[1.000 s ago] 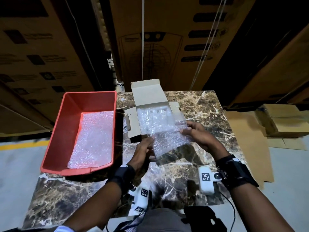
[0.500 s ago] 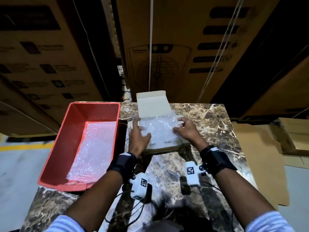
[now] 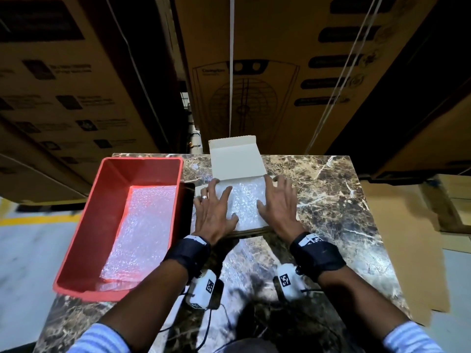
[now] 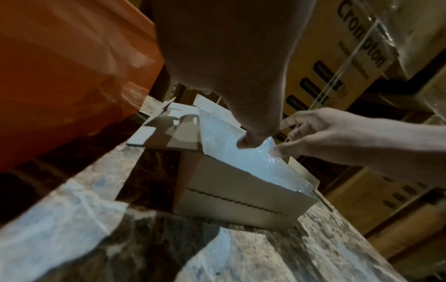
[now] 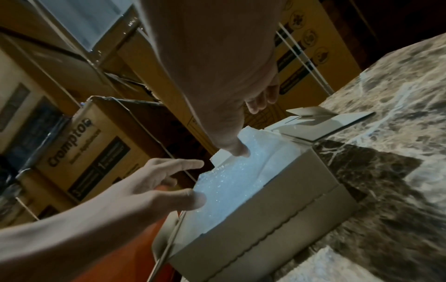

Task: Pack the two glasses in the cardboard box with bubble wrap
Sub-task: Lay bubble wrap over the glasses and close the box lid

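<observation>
Bubble wrap (image 3: pixel 243 200), lifted a second ago, now lies flat atop the cardboard box (image 3: pixel 251 231) mid-surface; left hand (image 3: pixel 212 215) and right hand (image 3: pixel 277 207) press it, fingers spread. Glasses hidden; lid closing likely next.

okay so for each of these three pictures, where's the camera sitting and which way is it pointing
Head: worn on the head, facing forward and down at the cardboard box on the marble table; both forearms and the left hand and right hand show.
Left wrist: low under the left palm, facing along the table at the box; left thumb, right hand show.
Right wrist: mirrored; right thumb, left hand show.
Shared: all see the bubble wrap covering the box.
</observation>
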